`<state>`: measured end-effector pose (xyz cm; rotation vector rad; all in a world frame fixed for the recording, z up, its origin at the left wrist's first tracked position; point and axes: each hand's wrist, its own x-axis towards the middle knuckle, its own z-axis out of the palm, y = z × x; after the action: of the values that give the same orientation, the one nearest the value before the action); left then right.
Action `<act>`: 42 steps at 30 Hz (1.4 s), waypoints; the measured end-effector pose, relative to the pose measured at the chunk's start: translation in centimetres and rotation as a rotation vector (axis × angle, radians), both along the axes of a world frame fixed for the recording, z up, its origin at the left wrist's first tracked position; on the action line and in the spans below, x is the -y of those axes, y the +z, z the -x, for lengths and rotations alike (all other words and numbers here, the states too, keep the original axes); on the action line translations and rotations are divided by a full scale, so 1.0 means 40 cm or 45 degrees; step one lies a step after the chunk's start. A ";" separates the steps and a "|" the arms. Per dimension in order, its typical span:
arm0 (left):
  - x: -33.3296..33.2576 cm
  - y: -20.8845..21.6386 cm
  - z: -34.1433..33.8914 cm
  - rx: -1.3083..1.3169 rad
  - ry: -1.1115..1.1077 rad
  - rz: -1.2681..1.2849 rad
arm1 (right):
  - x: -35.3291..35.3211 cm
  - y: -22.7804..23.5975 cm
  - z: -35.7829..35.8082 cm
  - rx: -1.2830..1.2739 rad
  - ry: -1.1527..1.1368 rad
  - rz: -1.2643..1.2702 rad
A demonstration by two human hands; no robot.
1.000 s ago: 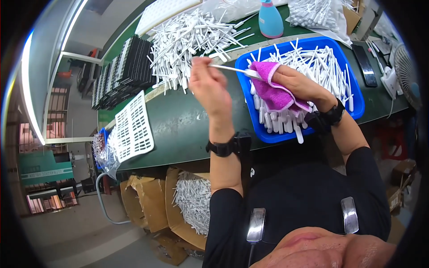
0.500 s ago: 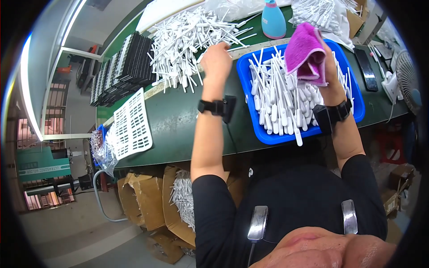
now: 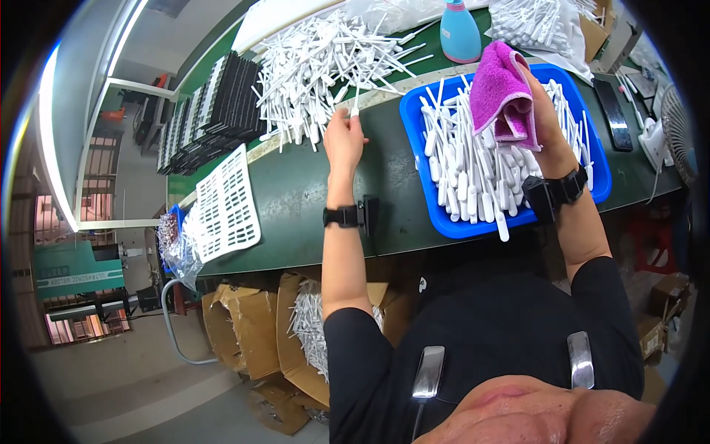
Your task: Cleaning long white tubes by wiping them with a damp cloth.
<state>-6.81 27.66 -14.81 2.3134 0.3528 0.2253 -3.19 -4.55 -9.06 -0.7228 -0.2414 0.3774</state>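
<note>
The left hand (image 3: 343, 144) pinches one white stick (image 3: 356, 101) by its wide end, so that the stick points away from the person at the near edge of a loose white heap (image 3: 314, 70). The right hand (image 3: 549, 126) grips a purple cloth (image 3: 497, 92), which hangs on its left side above the blue tray (image 3: 425, 194) of similar sticks, well apart from the pinched one.

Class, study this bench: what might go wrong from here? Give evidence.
One jutting white piece overhangs the front rim of the blue tray; a bump might tip it out.

The purple cloth in the right hand is above the tray and could snag pieces.

The left hand is near the loose heap and may disturb it.
</note>
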 end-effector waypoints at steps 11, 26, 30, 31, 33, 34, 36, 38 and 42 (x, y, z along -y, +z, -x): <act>0.145 0.072 0.142 0.247 -0.206 1.745 | -0.007 -0.008 0.001 -0.010 -0.051 0.118; 0.155 0.060 0.151 0.310 0.095 1.805 | -0.013 0.012 0.007 -0.096 -0.082 0.154; 0.161 0.061 0.152 0.345 0.111 1.680 | -0.013 0.003 0.002 -0.146 -0.123 0.173; 0.173 0.080 0.150 0.346 0.107 1.679 | -0.015 -0.001 -0.002 -0.166 -0.140 0.180; 0.228 0.132 0.146 0.300 0.000 1.617 | -0.021 0.003 0.007 -0.146 -0.131 0.232; 0.257 0.155 0.146 0.279 -0.047 1.584 | -0.031 0.005 0.017 -0.130 -0.111 0.284; 0.330 0.179 0.133 0.244 -0.127 1.431 | -0.061 0.011 0.045 -0.108 -0.084 0.338; 0.392 0.145 0.112 0.191 -0.242 0.960 | -0.112 0.014 0.082 -0.091 -0.147 0.355; 0.488 0.095 0.146 0.435 -0.527 0.438 | -0.065 0.014 0.048 -0.041 -0.185 0.306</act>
<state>-12.65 8.15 -11.00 1.9101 -0.2425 0.3178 -5.13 -1.94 -8.50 -0.9640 -0.1129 0.2817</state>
